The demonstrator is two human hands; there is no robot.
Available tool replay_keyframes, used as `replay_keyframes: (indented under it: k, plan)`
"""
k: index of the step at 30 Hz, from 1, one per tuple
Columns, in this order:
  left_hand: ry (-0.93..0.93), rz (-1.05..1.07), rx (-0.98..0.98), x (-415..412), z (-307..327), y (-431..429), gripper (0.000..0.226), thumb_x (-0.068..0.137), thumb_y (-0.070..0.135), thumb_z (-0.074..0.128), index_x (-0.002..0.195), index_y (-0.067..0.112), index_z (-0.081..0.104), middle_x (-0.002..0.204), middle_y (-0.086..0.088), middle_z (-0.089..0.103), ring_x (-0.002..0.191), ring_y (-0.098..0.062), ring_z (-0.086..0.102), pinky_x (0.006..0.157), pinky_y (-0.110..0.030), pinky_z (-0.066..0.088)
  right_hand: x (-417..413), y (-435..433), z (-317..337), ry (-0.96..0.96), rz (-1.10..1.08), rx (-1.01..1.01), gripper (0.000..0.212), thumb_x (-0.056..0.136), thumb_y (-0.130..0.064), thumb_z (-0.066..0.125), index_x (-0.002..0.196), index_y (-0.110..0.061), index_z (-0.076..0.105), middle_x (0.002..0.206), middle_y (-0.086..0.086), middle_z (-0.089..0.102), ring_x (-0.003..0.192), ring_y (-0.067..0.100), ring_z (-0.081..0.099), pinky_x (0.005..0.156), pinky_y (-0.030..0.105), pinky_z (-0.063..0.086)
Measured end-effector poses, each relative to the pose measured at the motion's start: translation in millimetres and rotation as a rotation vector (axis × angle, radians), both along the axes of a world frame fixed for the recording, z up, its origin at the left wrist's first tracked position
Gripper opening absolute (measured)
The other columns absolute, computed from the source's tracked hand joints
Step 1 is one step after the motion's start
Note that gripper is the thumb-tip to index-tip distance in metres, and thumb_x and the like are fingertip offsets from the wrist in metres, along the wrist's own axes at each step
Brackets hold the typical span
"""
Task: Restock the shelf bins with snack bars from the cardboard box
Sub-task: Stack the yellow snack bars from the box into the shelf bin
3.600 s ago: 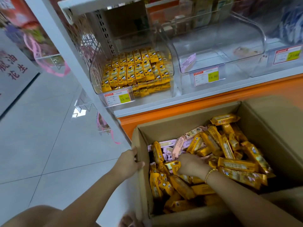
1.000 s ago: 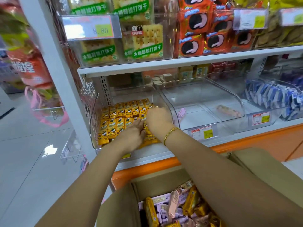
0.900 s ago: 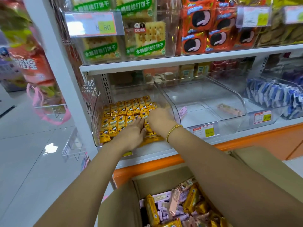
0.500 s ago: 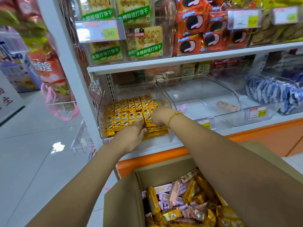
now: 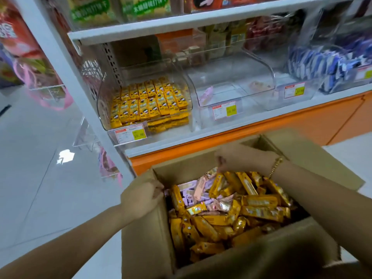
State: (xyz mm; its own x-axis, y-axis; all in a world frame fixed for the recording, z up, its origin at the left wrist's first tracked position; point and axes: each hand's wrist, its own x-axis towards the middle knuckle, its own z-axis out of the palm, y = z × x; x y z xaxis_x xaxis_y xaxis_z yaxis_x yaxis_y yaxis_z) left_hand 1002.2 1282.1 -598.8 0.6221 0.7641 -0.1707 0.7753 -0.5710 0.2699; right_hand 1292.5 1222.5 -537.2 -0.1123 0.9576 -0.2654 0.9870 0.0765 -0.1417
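The open cardboard box [image 5: 145, 242] stands low in front of me, filled with loose yellow snack bars [image 5: 259, 210] and a few pink and lilac ones [image 5: 199, 188]. My left hand [image 5: 141, 198] grips the top of the box's left wall. My right hand [image 5: 239, 158] hovers over the far side of the box, fingertips down at the end of a yellow bar; blur hides whether they pinch it. On the shelf, the clear left bin [image 5: 101, 109] holds neat rows of yellow bars [image 5: 149, 101].
The clear middle bin [image 5: 267, 69] holds only two stray pink bars. A bin of blue packets [image 5: 332, 65] sits to the right. A white shelf upright [image 5: 80, 93] runs down the left, beside tiled floor [image 5: 40, 178]. An orange base panel [image 5: 281, 121] lies behind the box.
Both hands have left the yellow-bar bin and come down to the box. My left hand now grips the box wall and my right hand is over the bars. The view has tilted down.
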Motion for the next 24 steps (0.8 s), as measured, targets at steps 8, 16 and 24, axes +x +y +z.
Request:
replay_keyframes:
  k: [8, 16, 24]
  plan:
    - [0.095, -0.217, 0.087, -16.1, -35.2, -27.7, 0.063, 0.081, 0.040, 0.020, 0.117, 0.008, 0.062, 0.117, -0.010, 0.060, 0.106, -0.024, 0.061, 0.089, -0.024, 0.045, 43.6, -88.2, -103.2, -0.294, -0.080, -0.395, 0.098, 0.069, -0.038, 0.082, 0.143, -0.011, 0.025, 0.135, 0.012, 0.049, 0.123, 0.029, 0.050, 0.097, 0.038, 0.045]
    - [0.090, -0.175, 0.031, 1.1, -16.2, -27.5, 0.024, 0.094, 0.018, 0.045, 0.109, 0.012, 0.062, 0.105, -0.006, 0.063, 0.098, -0.017, 0.057, 0.084, -0.023, 0.041, 51.9, -94.9, -111.5, -0.196, -0.170, -0.298, 0.073, 0.077, -0.042, 0.074, 0.134, -0.014, 0.038, 0.127, 0.007, 0.054, 0.114, 0.022, 0.055, 0.090, 0.032, 0.047]
    - [-0.397, 0.204, -0.571, 55.5, 38.5, -39.8, 0.010, 0.088, 0.021, 0.065, 0.096, 0.019, 0.070, 0.091, -0.001, 0.072, 0.086, -0.011, 0.067, 0.081, -0.022, 0.054, 23.2, -62.3, -37.3, 0.205, -0.356, -0.095, 0.068, 0.076, -0.043, 0.075, 0.126, -0.013, 0.039, 0.112, 0.005, 0.058, 0.097, 0.020, 0.058, 0.078, 0.032, 0.051]
